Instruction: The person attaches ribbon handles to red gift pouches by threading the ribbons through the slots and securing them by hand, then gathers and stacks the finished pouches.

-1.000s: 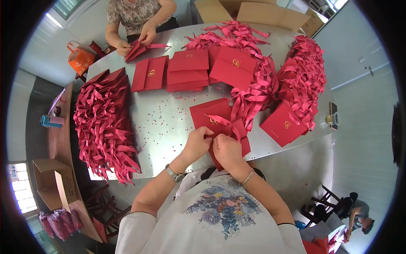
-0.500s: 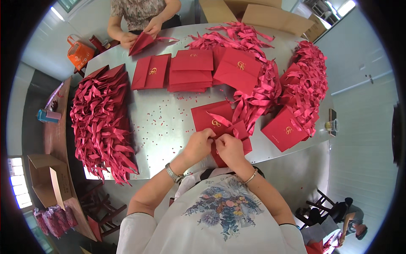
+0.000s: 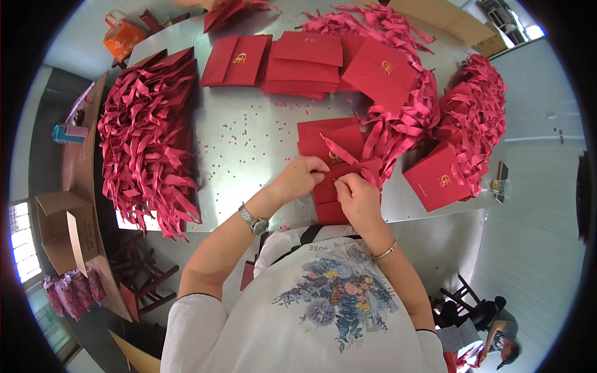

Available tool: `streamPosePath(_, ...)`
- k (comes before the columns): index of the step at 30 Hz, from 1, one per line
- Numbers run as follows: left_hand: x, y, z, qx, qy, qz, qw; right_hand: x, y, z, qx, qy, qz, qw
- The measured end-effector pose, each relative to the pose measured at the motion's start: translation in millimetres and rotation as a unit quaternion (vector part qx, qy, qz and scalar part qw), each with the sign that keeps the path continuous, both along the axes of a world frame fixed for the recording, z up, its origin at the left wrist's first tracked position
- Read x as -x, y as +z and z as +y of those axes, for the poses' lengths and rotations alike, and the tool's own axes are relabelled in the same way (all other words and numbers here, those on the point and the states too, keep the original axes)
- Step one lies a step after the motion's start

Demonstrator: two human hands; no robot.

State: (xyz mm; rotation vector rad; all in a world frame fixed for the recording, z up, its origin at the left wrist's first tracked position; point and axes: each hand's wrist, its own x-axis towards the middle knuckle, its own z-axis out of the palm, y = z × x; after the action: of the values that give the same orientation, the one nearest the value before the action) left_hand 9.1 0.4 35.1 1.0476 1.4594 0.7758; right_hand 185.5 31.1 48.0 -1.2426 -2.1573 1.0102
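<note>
A flat red paper bag lies at the table's near edge in front of me, with a pink-red ribbon sticking up over it. My left hand pinches the bag's left side between thumb and fingers. On the other side, my right hand is closed with its fingertips on the bag, close to the ribbon. What lies between the fingertips is mostly hidden. Just beyond is another red bag with a gold mark, partly covered by the one I hold.
Stacks of flat red bags run across the table's far side. Ribboned bags stand in a packed row on the left and another on the right. Loose ribbons heap between. Small red dots litter the metal table. A co-worker's hand shows at the top.
The view has shifted, so the table and its stacks sit higher in the picture. My hands remain at the bag, fingertips slightly farther apart. The co-worker is now mostly out of view.
</note>
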Motion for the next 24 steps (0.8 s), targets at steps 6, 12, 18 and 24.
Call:
streamPosePath(6,2.0,-4.7,-2.5,-0.003,0.020,-0.041,0.999,2.5,-1.7,-1.0,-0.020,0.014,0.003,1.000)
streamPosePath(12,2.0,-12.6,-1.8,-0.009,-0.020,-0.022,1.000,5.6,-2.5,-1.8,-0.018,0.020,-0.002,1.000)
streamPosePath(18,2.3,-15.6,-1.1,0.013,-0.012,-0.018,1.000,8.9,-1.4,-1.2,0.153,-0.058,-0.002,0.987)
streamPosePath(24,4.1,-18.3,-1.5,0.004,0.002,-0.028,1.000,9.2,-13.0,0.5,0.047,-0.034,-0.019,0.998)
